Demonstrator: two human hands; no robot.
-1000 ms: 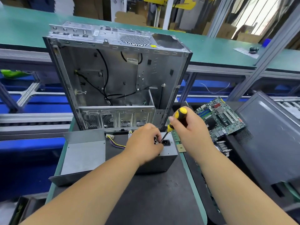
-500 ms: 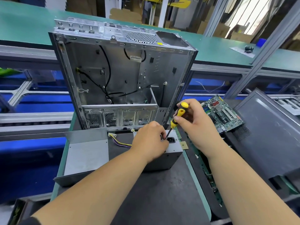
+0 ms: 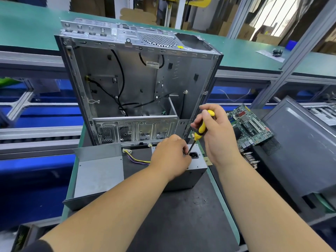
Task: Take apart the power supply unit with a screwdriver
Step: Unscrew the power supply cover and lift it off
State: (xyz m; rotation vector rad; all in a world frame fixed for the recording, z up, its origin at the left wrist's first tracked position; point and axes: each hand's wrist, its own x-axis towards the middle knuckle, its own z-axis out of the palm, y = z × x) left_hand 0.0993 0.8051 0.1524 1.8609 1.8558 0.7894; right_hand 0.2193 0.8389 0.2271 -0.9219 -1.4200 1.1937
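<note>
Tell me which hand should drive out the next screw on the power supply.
Right. The right hand already grips the screwdriver, tip down at the power supply unit; the left hand steadies it.

Bright, even light; sharp; wide-angle edge distortion.

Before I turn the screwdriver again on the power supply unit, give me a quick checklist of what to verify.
1. Right hand grips the screwdriver handle: ok.
2. Left hand steadies the power supply unit on top: ok.
3. Tip seated in a screw head: cannot tell, left fingers hide it.
4. Unit flat on the black mat: ok.
5. Yellow and purple wires away from the tip: ok.
6. Open computer case upright, just behind the unit: ok.
</note>
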